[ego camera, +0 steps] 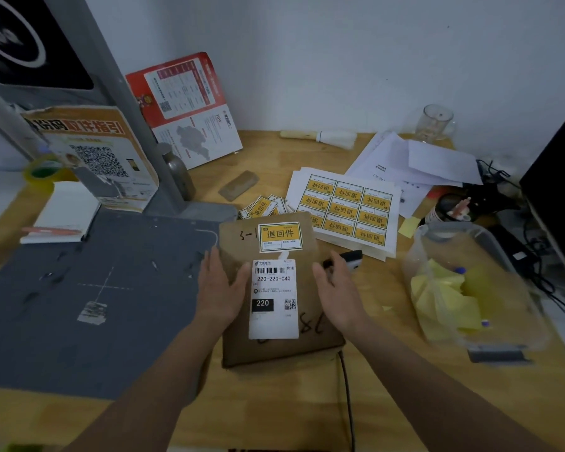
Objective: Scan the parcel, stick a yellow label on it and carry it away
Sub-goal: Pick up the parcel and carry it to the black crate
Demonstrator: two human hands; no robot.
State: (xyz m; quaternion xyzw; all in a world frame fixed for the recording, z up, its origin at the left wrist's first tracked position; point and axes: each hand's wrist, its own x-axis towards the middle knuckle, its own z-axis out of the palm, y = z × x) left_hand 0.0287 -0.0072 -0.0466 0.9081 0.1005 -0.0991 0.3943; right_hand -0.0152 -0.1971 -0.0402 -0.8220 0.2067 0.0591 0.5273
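Observation:
A flat brown parcel (pixel 310 334) lies on the wooden table (pixel 274 412) in front of me. A yellow label (pixel 280 237) is stuck on its far end, and a white shipping label (pixel 273 300) with a barcode covers its middle. My left hand (pixel 221 287) rests flat on the parcel's left side, fingers spread. At the parcel's right edge is my right hand (pixel 335 290), fingers lightly curled, touching the parcel. A black handheld scanner (pixel 351 258) lies just beyond my right hand.
A sheet of yellow labels (pixel 348 208) and loose cut labels (pixel 263 205) lie behind the parcel. The grey scan stand base (pixel 88 288) fills the left. A clear bin with yellow scraps (pixel 463 288) stands at right, a dark monitor (pixel 558 190) at far right.

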